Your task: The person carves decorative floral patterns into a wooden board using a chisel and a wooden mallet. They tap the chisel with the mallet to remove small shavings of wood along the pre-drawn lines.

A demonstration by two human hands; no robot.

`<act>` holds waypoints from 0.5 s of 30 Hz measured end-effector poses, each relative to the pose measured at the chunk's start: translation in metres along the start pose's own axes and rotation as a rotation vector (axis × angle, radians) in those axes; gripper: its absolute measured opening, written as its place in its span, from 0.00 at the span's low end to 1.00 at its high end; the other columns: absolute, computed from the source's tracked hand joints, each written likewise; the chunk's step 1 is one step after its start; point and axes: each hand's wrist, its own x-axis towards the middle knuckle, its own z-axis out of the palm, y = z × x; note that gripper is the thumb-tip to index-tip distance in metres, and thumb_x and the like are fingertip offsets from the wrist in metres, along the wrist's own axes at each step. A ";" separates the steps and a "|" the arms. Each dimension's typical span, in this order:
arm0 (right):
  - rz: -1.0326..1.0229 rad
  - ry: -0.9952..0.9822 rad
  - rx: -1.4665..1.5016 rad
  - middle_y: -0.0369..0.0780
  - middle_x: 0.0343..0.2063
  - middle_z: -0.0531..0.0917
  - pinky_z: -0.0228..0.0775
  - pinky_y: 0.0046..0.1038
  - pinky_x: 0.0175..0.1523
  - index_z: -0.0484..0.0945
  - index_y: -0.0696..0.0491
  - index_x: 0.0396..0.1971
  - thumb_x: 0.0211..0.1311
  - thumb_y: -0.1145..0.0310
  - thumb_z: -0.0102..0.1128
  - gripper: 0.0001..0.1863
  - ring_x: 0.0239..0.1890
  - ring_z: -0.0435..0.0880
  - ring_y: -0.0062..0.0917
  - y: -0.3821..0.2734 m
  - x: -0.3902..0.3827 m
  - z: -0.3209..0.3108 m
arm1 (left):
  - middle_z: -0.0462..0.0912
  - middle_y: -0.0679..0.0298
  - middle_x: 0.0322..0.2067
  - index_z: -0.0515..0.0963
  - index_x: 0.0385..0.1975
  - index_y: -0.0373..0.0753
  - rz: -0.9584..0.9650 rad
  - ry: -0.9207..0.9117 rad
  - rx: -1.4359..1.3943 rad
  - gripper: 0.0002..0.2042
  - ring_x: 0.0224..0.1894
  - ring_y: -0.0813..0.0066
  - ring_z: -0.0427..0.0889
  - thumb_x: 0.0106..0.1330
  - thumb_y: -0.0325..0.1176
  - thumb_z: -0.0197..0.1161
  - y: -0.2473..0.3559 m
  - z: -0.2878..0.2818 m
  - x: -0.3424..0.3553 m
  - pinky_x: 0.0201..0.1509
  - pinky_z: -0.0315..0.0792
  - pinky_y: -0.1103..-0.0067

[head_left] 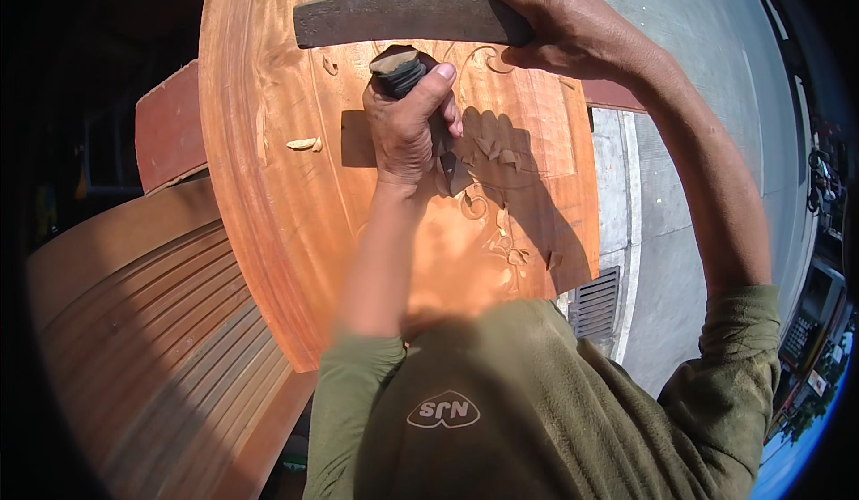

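My left hand (404, 133) is wrapped round a carving chisel (400, 72), its dark, bound handle rising from the fist. The chisel's blade (446, 171) slants down to the orange-brown wooden panel (286, 223), near carved scrolls. Whether its edge touches the wood I cannot tell. Above the handle, my right hand (568, 30) grips one end of a dark, slightly curved wooden bar (403, 19), which stretches out to the left over the panel. The right fingertips are partly hidden behind the bar.
Several wood chips (304, 144) lie on the panel. A reddish board (170, 129) juts out from under it on the left. Grooved wooden pieces (170, 312) lie at the lower left. To the right are grey pavement (680, 258) and a drain grate (597, 303).
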 end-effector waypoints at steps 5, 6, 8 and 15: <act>0.416 0.432 0.380 0.45 0.59 0.86 0.83 0.41 0.65 0.70 0.45 0.75 0.49 0.67 0.86 0.50 0.59 0.88 0.33 0.008 -0.106 0.051 | 0.78 0.65 0.19 0.79 0.39 0.36 -0.043 -0.016 0.065 0.05 0.19 0.75 0.80 0.68 0.27 0.69 0.072 -0.008 -0.055 0.22 0.75 0.78; 0.470 0.522 0.410 0.46 0.60 0.85 0.81 0.43 0.67 0.69 0.45 0.76 0.50 0.66 0.86 0.51 0.62 0.86 0.35 0.006 -0.132 0.066 | 0.79 0.66 0.19 0.81 0.41 0.35 -0.001 -0.045 0.450 0.07 0.19 0.78 0.80 0.70 0.31 0.70 0.069 -0.009 -0.064 0.22 0.73 0.80; 0.577 0.652 0.797 0.49 0.62 0.82 0.75 0.40 0.71 0.65 0.58 0.76 0.56 0.63 0.83 0.49 0.65 0.83 0.36 -0.012 -0.170 0.104 | 0.85 0.64 0.22 0.84 0.48 0.33 0.158 -0.119 1.077 0.15 0.23 0.76 0.86 0.68 0.35 0.75 0.053 -0.015 -0.082 0.30 0.76 0.80; 0.696 0.856 0.780 0.47 0.62 0.77 0.71 0.38 0.70 0.56 0.54 0.82 0.63 0.71 0.73 0.49 0.63 0.79 0.33 -0.063 -0.280 0.220 | 0.87 0.45 0.26 0.73 0.73 0.40 -0.134 -0.633 1.481 0.36 0.34 0.45 0.90 0.63 0.43 0.71 -0.013 0.008 -0.145 0.43 0.84 0.59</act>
